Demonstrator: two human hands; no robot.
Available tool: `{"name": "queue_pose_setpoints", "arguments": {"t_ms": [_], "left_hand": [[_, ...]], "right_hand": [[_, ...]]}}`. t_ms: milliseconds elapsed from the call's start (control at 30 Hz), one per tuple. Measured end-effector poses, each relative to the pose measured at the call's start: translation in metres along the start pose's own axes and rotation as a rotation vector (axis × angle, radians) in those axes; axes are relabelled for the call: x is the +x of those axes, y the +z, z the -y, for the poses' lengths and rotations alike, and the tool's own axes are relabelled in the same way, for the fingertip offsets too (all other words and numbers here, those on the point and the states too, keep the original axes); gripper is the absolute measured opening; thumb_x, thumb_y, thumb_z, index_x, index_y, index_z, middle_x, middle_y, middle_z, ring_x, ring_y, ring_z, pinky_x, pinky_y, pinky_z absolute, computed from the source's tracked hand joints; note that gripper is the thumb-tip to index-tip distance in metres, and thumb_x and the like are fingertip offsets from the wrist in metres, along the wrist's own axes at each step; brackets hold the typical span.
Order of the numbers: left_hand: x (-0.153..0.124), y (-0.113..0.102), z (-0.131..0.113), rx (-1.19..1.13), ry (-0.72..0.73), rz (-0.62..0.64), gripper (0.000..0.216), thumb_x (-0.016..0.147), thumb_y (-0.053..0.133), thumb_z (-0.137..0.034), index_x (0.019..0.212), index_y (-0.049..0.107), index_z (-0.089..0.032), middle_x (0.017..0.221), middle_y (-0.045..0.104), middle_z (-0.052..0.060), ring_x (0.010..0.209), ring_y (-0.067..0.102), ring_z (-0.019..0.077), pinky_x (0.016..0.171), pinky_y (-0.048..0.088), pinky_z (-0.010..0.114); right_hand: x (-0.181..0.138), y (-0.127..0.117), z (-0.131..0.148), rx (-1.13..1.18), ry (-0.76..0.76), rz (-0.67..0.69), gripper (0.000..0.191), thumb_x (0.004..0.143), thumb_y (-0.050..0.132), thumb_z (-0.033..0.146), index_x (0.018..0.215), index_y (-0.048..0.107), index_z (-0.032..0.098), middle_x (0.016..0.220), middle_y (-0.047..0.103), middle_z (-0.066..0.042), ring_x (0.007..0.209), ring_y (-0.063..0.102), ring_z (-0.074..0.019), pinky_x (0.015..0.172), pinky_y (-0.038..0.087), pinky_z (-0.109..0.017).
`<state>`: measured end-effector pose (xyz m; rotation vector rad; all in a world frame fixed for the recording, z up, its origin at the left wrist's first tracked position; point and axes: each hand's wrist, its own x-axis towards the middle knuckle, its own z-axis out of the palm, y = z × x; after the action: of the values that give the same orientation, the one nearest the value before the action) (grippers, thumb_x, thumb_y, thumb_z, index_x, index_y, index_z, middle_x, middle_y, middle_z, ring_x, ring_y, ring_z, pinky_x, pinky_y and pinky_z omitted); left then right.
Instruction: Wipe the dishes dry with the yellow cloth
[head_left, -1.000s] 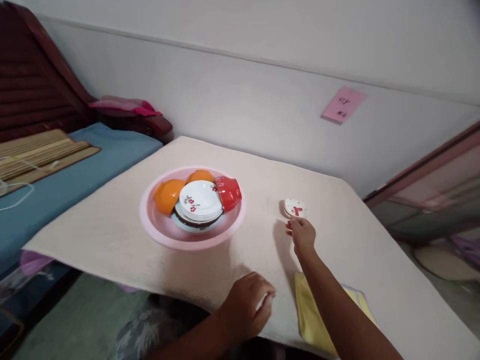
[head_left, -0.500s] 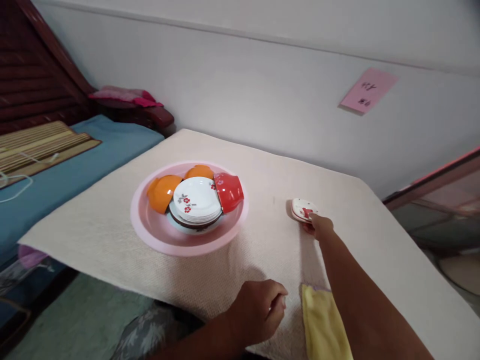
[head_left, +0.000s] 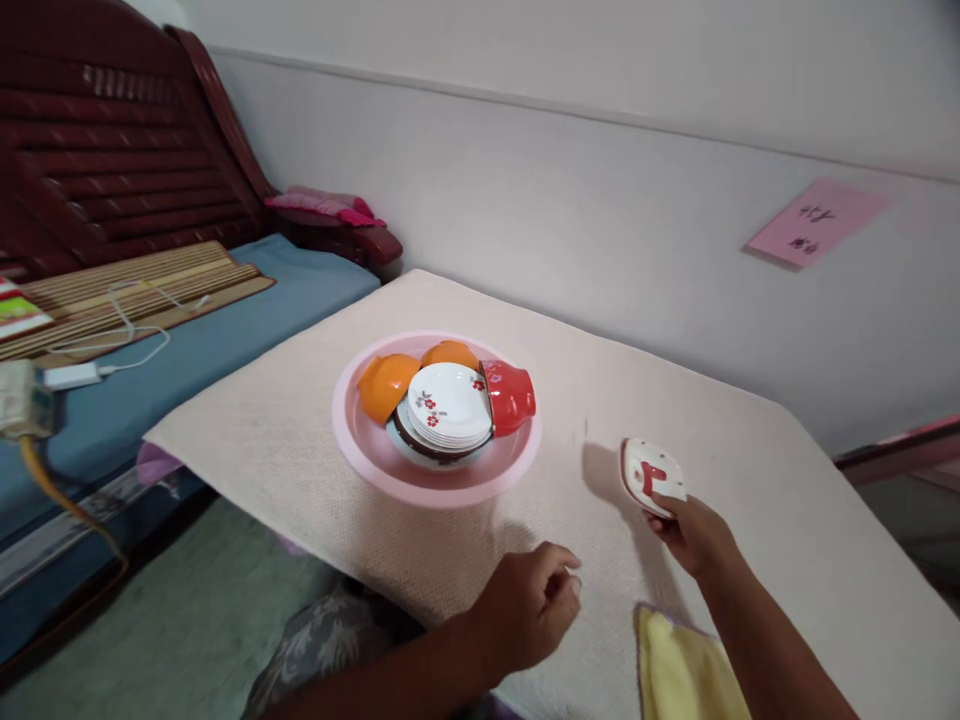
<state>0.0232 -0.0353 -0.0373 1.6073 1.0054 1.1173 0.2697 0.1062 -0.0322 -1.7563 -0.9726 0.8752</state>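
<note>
Right of pink basin [head_left: 439, 497], right hand [head_left: 694, 535]: gripping small white dish [head_left: 651, 472] by its near edge.
Before basin, slightly right, left hand [head_left: 529, 605]: curling loosely, half-open.

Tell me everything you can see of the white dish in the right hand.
The dish is small and shallow, squarish with rounded corners, and looks like glossy ceramic. Its white face bears a red figure and small dark marks. The right hand grips its near edge and holds it tilted above the table. Whether it is one piece or a stack, I cannot tell.
</note>
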Motion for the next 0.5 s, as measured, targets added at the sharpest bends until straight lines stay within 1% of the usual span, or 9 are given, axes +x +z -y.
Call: {"name": "queue_pose_setpoints", "arguments": {"t_ms": [33,100,133,167,267,333,433,500], "left_hand": [[-0.001,-0.004,0.0,-0.049,-0.036,-0.01,0.026,0.088,0.044,-0.026,0.11,0.052,-0.014,0.07,0.064,0.003,0.055,0.058,0.0112,0.053,0.045,0.022],[-0.004,-0.011,0.001,-0.164,-0.11,-0.032,0.032,0.09,0.043,-0.033,0.115,0.047,-0.014,0.072,0.061,0.002,0.054,0.057,0.0105,0.053,0.046,0.023],[-0.006,-0.014,0.002,-0.222,-0.154,-0.046,0.036,0.09,0.042,-0.037,0.118,0.045,-0.014,0.073,0.059,0.001,0.053,0.056,0.0099,0.052,0.046,0.022],[-0.008,-0.017,0.002,-0.272,-0.201,-0.061,0.04,0.091,0.041,-0.04,0.12,0.042,-0.014,0.074,0.057,0.0,0.051,0.056,0.0091,0.05,0.045,0.022],[-0.016,-0.025,-0.002,-0.352,-0.339,-0.08,0.052,0.088,0.041,-0.05,0.126,0.035,-0.015,0.08,0.054,0.0,0.045,0.053,0.007,0.042,0.043,0.02],[-0.022,-0.032,-0.009,-0.348,-0.407,-0.041,0.055,0.084,0.045,-0.055,0.122,0.038,-0.015,0.082,0.054,0.001,0.042,0.052,0.0069,0.037,0.041,0.02],[-0.031,-0.046,-0.026,-0.325,-0.478,0.001,0.054,0.08,0.053,-0.053,0.117,0.044,-0.016,0.079,0.058,0.002,0.04,0.052,0.0082,0.033,0.039,0.019],[-0.038,-0.057,-0.036,-0.311,-0.531,-0.04,0.049,0.081,0.052,-0.047,0.118,0.045,-0.016,0.072,0.06,0.002,0.036,0.051,0.0091,0.031,0.038,0.019]], "right_hand": [[-0.016,0.001,0.004,0.03,0.029,0.068,0.011,0.058,0.067,0.022,0.061,0.058,0.017,0.057,0.057,-0.004,0.045,0.048,-0.0134,0.036,0.037,-0.026],[-0.05,0.004,0.012,0.085,0.077,0.191,0.017,0.054,0.07,0.026,0.065,0.061,0.016,0.057,0.056,-0.003,0.043,0.044,-0.0111,0.035,0.035,-0.025],[-0.067,0.008,0.015,0.153,0.135,0.288,0.02,0.054,0.071,0.027,0.066,0.061,0.016,0.056,0.054,-0.001,0.042,0.042,-0.0097,0.035,0.033,-0.023],[-0.085,0.012,0.017,0.198,0.182,0.34,0.021,0.053,0.073,0.027,0.066,0.06,0.016,0.054,0.053,0.0,0.041,0.041,-0.0088,0.034,0.03,-0.022],[-0.132,0.027,0.019,0.177,0.201,0.38,0.024,0.055,0.07,0.029,0.072,0.062,0.015,0.05,0.054,0.002,0.039,0.04,-0.0085,0.035,0.027,-0.02],[-0.157,0.038,0.017,0.122,0.156,0.358,0.025,0.058,0.068,0.032,0.076,0.063,0.015,0.048,0.053,0.003,0.038,0.04,-0.0093,0.035,0.027,-0.02],[-0.186,0.052,0.021,0.046,0.068,0.378,0.02,0.061,0.064,0.035,0.071,0.06,0.018,0.045,0.049,0.005,0.038,0.04,-0.0101,0.034,0.028,-0.021],[-0.201,0.06,0.03,0.017,0.009,0.408,0.018,0.064,0.063,0.036,0.07,0.06,0.019,0.047,0.049,0.006,0.039,0.041,-0.0105,0.034,0.029,-0.021]]}}
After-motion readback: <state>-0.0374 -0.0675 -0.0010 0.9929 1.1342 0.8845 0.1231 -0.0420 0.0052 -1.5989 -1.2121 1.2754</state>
